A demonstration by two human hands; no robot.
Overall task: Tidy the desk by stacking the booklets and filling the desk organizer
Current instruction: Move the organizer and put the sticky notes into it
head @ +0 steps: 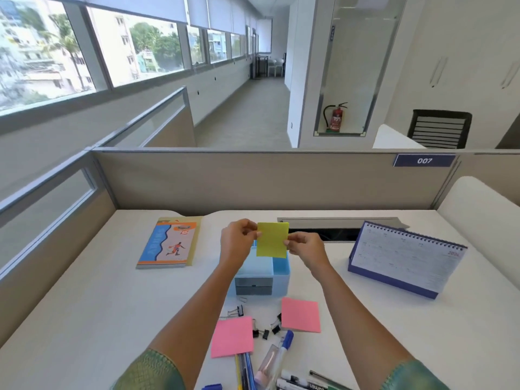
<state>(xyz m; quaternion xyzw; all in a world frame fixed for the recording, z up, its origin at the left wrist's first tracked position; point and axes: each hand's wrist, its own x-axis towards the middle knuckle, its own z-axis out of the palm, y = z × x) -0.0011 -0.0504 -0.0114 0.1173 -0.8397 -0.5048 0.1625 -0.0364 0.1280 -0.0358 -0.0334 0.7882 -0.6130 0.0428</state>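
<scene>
Both hands up over desk centre, pinching yellow sticky pad betw them. Left hand grips pad's upper-left corner, thumb + fingers closed on it; right hand pinches mid right edge, also closed on it. Pad held upright, facing cam, directly above blue desk organizer, not touching it as far as visible.

Organizer sits at desk centre, small grey drawers on its front face, open compartments on top; contents can't tell, hands + pad block the view.

Booklets at approx 10 o'clock from organizer, stacked, basketball-player cover on top, well apart from it. Desk calendar at 3 o'clock, standing tilted.

At 6 o'clock of organizer, near desk's front edge: two pink sticky pads, left one and right one, w/ black binder clips scattered betw them and one more clip just above left pink pad. Small paper clip just beside organizer's front. Further toward 6: pens partly under left pink pad, a blue-capped marker, a clear tube w/ pink cap, more markers at frame bottom.

Green sleeves at both lower corners.
</scene>
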